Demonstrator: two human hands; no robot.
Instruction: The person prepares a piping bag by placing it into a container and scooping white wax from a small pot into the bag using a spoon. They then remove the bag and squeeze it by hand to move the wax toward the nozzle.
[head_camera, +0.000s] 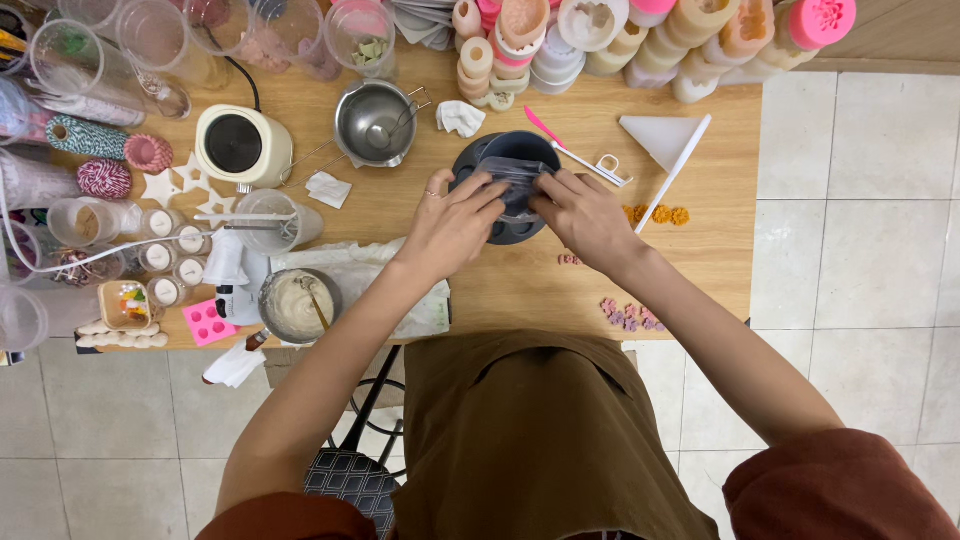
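Both hands meet over a dark round tray (470, 170) near the middle of the wooden table. My left hand (452, 222) and my right hand (584, 216) together grip a small clear plastic cup or bag (512, 172) just above the tray. A ring shows on a finger of the left hand. Whatever the clear piece contains cannot be made out.
A steel bowl (376, 122) and a small white melting pot (240, 146) stand to the left. A pan of cream wax (296, 304), small candle jars (165, 258) and a pink mould (209, 322) lie at the front left. Stacked moulds (600, 40) line the back. Small flower pieces (628, 314) lie right.
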